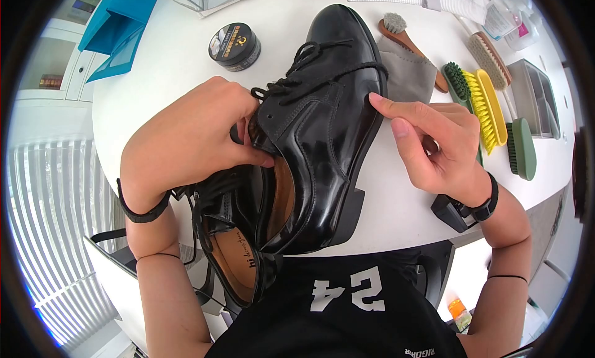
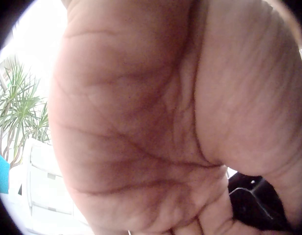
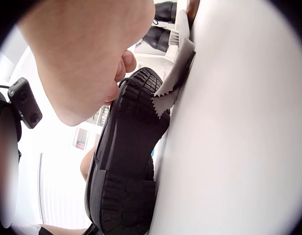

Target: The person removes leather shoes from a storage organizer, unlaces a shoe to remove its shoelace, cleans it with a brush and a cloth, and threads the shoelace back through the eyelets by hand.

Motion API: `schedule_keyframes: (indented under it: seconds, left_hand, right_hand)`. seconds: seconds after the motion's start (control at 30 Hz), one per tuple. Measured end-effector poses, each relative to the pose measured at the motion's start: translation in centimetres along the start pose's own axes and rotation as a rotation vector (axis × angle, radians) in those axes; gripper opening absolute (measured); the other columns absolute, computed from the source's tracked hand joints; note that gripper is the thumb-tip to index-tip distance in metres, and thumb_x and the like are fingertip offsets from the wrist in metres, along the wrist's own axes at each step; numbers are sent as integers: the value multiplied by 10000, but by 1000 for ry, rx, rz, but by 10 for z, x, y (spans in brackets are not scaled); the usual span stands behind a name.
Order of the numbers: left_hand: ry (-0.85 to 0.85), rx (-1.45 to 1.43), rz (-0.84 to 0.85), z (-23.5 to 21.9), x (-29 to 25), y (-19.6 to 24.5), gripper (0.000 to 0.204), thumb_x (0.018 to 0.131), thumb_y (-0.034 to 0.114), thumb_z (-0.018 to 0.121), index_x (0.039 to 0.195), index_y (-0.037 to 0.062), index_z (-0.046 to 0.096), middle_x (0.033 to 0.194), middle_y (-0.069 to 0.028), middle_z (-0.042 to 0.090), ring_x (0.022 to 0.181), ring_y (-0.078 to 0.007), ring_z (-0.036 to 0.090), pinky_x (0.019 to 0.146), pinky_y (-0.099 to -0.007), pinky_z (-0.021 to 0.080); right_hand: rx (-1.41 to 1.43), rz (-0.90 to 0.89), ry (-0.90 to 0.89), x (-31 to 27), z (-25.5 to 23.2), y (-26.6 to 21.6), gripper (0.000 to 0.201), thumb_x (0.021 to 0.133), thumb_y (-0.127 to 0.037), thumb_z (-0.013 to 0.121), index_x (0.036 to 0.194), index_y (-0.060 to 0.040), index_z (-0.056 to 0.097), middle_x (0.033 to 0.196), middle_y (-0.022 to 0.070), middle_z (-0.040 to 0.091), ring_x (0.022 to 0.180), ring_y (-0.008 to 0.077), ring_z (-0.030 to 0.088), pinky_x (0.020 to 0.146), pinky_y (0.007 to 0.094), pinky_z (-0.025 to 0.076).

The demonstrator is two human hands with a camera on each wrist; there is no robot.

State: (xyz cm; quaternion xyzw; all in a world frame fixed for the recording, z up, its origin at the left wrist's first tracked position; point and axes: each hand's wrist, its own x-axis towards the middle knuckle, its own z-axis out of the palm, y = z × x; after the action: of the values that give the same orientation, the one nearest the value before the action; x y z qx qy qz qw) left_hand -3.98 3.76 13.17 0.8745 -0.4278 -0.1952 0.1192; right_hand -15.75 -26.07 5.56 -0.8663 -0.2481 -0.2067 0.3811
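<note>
A glossy black lace-up shoe [image 1: 322,128] is held tilted above the table, its toe away from the body; its dark treaded sole [image 3: 129,156] faces the right wrist view. The left hand [image 1: 186,138] grips the shoe's collar and tongue, thumb inside the opening. That palm [image 2: 136,117] fills the left wrist view. The right hand [image 1: 437,138] touches the shoe's outer side with an extended index fingertip, the other fingers bent and holding nothing. A second black shoe [image 1: 229,234] lies partly beneath the first, its tan insole showing.
A round black tin [image 1: 235,46] stands behind the left hand. On the right are a grey cloth [image 1: 406,73], a small wooden brush [image 1: 412,45], a yellow brush [image 1: 486,110], a green brush [image 1: 522,148] and a clear box [image 1: 536,97]. A blue case [image 1: 118,26] is at back left.
</note>
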Motion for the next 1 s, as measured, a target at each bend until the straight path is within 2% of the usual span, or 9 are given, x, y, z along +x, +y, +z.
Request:
schedule_keyframes:
  seconds: [0.03, 0.1, 0.37, 0.47, 0.53, 0.6, 0.63, 0.7, 1.0]
  left_hand:
    - [-7, -7, 0, 0, 0, 0, 409, 777, 262, 959, 771, -67, 717, 765, -204, 723, 779, -409, 719, 697, -421, 565]
    - [-19, -15, -13, -1, 1, 2, 411, 775, 264, 961, 767, -65, 714, 765, -203, 721, 778, -410, 717, 697, -421, 564]
    - [-40, -30, 10, 7, 2, -9, 422, 763, 280, 973, 769, -56, 719, 769, -205, 713, 798, -417, 711, 715, -427, 566]
    - [26, 20, 47, 9, 1, -8, 429, 757, 295, 976, 775, -53, 724, 780, -208, 715, 820, -422, 709, 735, -437, 569]
    - [-36, 25, -23, 5, 2, -3, 433, 758, 304, 975, 778, -50, 727, 786, -207, 717, 832, -425, 710, 747, -444, 571]
    - [-43, 20, -12, 7, 3, -6, 432, 761, 306, 974, 781, -50, 729, 786, -206, 718, 833, -425, 711, 746, -444, 572]
    - [-50, 16, -1, 7, 3, -7, 431, 763, 307, 972, 784, -49, 731, 785, -206, 718, 833, -426, 712, 746, -444, 572]
    - [-49, 17, -21, 4, 2, -2, 429, 765, 306, 971, 784, -49, 731, 785, -205, 720, 833, -426, 714, 746, -446, 573]
    - [-65, 13, -34, 6, 3, -5, 435, 772, 315, 968, 783, -35, 710, 821, -195, 712, 867, -418, 693, 769, -451, 566]
  right_hand:
    - [0, -1, 0, 1, 1, 1, 275, 989, 10, 643, 1197, 40, 820, 615, 28, 615, 459, 102, 462, 476, 275, 334]
    - [-14, -48, 44, 2, 3, 3, 255, 944, 46, 710, 1168, 10, 826, 530, -38, 462, 416, 76, 428, 448, 247, 336]
    - [-8, -20, 31, 4, 1, 1, 237, 948, 35, 708, 1141, -2, 840, 522, -42, 447, 419, 71, 418, 446, 246, 330]
    - [0, -13, 31, 4, 2, 1, 240, 954, 29, 706, 1151, -3, 838, 522, -45, 446, 421, 68, 417, 445, 246, 326]
    - [3, -15, 32, 3, 1, 1, 241, 956, 27, 705, 1155, -2, 837, 521, -47, 446, 421, 67, 417, 445, 245, 324]
    - [7, 27, -14, 2, -2, -1, 269, 994, 14, 643, 1183, 14, 834, 625, 5, 600, 465, 75, 452, 477, 262, 324]
    - [7, 27, -14, 2, -1, -1, 269, 994, 14, 643, 1183, 14, 834, 625, 5, 600, 465, 75, 452, 477, 262, 324]
    - [2, -5, 22, 3, 1, 1, 241, 959, 28, 704, 1158, -2, 836, 521, -47, 444, 422, 67, 416, 444, 244, 321]
    - [-31, 9, 48, 1, 1, 1, 217, 943, 14, 718, 1121, -6, 840, 506, -48, 394, 411, 69, 399, 438, 253, 319]
